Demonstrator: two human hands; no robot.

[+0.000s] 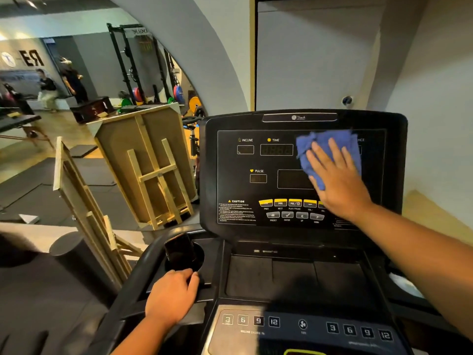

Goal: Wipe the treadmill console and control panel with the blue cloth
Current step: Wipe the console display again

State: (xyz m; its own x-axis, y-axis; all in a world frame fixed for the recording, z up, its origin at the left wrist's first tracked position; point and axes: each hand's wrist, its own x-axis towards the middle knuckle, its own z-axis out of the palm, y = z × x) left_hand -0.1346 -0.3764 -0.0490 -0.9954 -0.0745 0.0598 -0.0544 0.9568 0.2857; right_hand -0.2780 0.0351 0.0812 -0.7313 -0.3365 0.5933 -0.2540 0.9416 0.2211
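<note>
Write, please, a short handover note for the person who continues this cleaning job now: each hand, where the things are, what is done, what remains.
Right hand: fingers straight, pressing the blue cloth flat on the upper right of the console display.
Left hand: curled round the edge by the cup holder, which holds a phone.
Done: cannot tell from one picture; the cloth covers the upper right part only.
Left: likely the INCLINE, TIME and PULSE area, the yellow buttons, then the lower control panel with the 3-6-9-12 keys.

head-worn view, facing down, console [302, 175] close
</note>
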